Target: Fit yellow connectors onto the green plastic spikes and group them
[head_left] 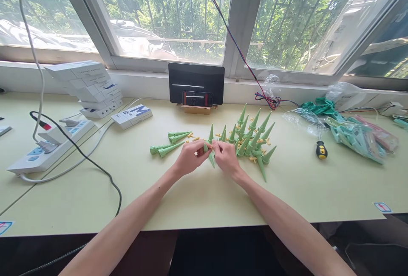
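Note:
My left hand (190,156) is closed on a green plastic cone piece (211,161), whose pointed end sticks out below the fingers. My right hand (225,156) meets it fingertip to fingertip, pinched together. A speck of yellow shows between the two hands; what the right fingers grip is mostly hidden. Just left of my hands lie several green cones (168,149) on their sides. To the right, many more green cones (254,141) stand point up in a cluster, a few tilted or lying. Small yellow plastic pieces (268,141) are scattered among them.
A tablet (196,80) and a phone (197,98) lean on a stand behind. White boxes (91,81) and a power strip (51,146) with cables occupy the left. A screwdriver (321,150) and plastic bags (353,136) lie right. The table (204,212) ends near my forearms.

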Demonstrator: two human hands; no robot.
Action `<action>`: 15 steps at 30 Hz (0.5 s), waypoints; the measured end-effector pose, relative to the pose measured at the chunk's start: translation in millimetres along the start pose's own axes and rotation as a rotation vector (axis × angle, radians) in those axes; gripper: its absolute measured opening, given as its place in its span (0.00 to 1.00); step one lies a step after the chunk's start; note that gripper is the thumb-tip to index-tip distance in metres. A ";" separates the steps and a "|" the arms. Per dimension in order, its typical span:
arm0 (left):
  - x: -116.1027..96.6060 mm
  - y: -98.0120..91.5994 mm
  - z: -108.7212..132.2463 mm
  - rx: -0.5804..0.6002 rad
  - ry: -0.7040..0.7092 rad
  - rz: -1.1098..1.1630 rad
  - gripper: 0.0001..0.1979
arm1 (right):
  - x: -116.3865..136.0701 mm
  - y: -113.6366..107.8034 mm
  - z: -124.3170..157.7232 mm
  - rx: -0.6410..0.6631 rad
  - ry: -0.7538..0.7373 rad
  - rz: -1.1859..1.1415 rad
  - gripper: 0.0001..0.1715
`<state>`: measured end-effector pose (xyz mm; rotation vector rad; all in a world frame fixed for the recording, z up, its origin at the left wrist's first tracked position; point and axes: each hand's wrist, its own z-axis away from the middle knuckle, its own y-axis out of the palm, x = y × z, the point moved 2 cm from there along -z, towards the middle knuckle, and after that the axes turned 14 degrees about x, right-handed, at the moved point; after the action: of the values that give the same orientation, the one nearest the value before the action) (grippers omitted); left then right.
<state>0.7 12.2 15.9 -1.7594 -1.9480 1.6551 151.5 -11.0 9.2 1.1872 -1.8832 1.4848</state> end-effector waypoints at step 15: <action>0.4 3.8 2.9 0.011 0.140 -0.074 0.08 | 2.0 -3.5 -0.2 0.011 0.066 -0.079 0.28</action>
<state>1.3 9.9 11.8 -1.7260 -1.9149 1.4738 153.4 -11.7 12.8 1.1890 -1.7668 1.4762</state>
